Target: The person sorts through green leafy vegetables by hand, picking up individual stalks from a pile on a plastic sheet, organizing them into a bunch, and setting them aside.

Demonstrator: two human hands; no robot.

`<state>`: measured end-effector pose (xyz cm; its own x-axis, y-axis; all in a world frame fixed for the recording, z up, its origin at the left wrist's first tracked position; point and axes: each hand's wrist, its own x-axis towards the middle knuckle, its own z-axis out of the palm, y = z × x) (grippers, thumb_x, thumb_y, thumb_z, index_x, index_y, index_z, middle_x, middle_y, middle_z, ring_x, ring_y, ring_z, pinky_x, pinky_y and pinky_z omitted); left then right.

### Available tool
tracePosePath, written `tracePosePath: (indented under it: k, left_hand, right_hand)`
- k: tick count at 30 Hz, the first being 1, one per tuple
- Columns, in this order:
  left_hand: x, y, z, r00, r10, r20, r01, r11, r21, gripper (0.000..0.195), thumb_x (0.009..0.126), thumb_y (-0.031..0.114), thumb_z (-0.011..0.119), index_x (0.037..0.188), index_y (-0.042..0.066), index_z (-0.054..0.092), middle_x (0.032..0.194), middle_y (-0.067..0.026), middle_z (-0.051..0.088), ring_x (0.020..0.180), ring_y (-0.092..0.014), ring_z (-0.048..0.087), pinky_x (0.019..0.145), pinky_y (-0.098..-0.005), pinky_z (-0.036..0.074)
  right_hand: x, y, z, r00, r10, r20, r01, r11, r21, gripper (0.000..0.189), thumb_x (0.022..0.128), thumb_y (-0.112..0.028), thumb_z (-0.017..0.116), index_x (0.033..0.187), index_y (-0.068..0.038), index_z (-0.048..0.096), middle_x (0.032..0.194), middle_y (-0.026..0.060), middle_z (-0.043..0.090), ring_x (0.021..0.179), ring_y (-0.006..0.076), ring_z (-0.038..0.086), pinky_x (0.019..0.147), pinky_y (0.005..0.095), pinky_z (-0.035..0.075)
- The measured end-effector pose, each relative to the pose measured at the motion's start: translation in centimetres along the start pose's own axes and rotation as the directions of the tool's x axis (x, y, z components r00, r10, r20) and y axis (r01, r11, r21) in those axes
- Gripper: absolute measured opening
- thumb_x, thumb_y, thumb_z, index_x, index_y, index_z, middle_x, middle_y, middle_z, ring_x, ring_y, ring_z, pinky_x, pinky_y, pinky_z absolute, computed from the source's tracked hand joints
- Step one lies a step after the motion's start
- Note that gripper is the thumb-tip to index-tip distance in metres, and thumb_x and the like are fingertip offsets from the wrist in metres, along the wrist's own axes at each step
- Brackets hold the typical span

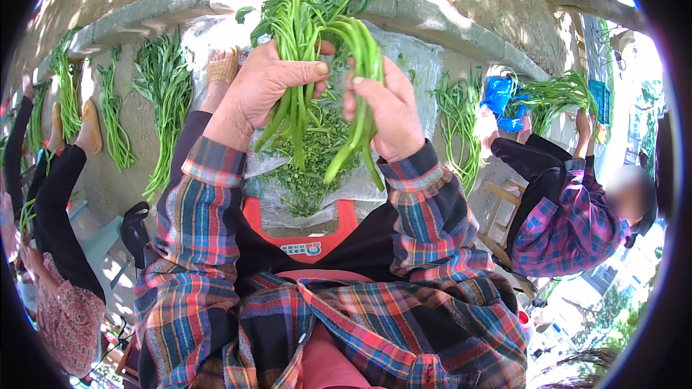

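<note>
My left hand (281,78) is closed around a bunch of leafy green stems (294,21), thumb across the front, with the cut ends hanging below the palm. To its right, my right hand (385,102) grips a smaller bunch of thick green stems (359,38) that bends over at the top, its ends pointing down. The leaves of the bunches overlap above the hands, so I cannot tell which leaves belong to which. Beneath, trimmed leaves and stem pieces (308,173) lie scattered on a clear plastic sheet (416,59).
A concrete kerb (421,16) runs beyond the sheet. Bundles of greens lie left (165,102) and right (459,124). A red plastic stool (346,221) is below me. People sit at both sides; the right one (567,227) holds greens near a blue bag (500,100).
</note>
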<state>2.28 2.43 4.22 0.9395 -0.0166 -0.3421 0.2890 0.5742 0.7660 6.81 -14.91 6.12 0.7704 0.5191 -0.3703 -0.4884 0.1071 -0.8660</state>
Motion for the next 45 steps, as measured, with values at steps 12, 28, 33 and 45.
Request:
tracePosePath:
  k: [12,28,33,45]
  left_hand:
    - [0.5,-0.2,-1.4,0.991,0.077,-0.110,-0.096,0.979,-0.180,0.038,0.093,0.030,0.053,0.111,-0.003,0.050,0.076,-0.0024,0.055,0.066,-0.013,0.057,0.059,-0.0249,0.050]
    - [0.3,-2.1,1.1,0.998,0.059,0.020,-0.051,0.958,-0.282,0.034,0.094,0.024,0.050,0.118,0.000,0.051,0.109,-0.0088,0.059,0.097,-0.019,0.058,0.086,-0.0326,0.047]
    - [0.0,-2.0,0.8,0.997,0.062,0.056,-0.043,0.953,-0.300,0.033,0.090,0.014,0.053,0.119,0.000,0.050,0.109,-0.0092,0.059,0.097,-0.019,0.058,0.086,-0.0327,0.047]
    - [-0.3,-2.3,1.4,0.993,0.100,0.067,-0.083,0.971,-0.224,0.034,0.089,0.013,0.053,0.119,-0.001,0.050,0.110,-0.0077,0.058,0.098,-0.016,0.056,0.086,-0.0299,0.045]
  right_hand:
    - [-0.1,-2.4,-2.8,0.984,-0.149,-0.092,0.168,0.955,0.244,0.016,0.084,-0.002,0.054,0.099,0.000,0.049,0.068,0.0010,0.047,0.051,0.0077,0.044,0.042,0.0215,0.039]
    - [0.7,2.2,-0.3,0.954,-0.287,0.087,0.295,0.844,-0.449,0.035,0.076,-0.014,0.071,0.102,0.002,0.054,0.087,0.0080,0.063,0.079,0.0122,0.057,0.071,0.0286,0.048]
    - [0.2,1.0,0.0,0.982,-0.179,0.062,0.189,0.897,-0.399,0.028,0.076,-0.010,0.070,0.098,0.002,0.058,0.085,0.0044,0.064,0.076,0.0090,0.057,0.069,0.0253,0.048]
    - [-0.2,0.4,0.3,0.992,-0.124,0.029,0.126,0.925,-0.358,0.018,0.080,-0.007,0.065,0.093,0.002,0.059,0.081,0.0026,0.063,0.072,0.0084,0.056,0.065,0.0252,0.048]
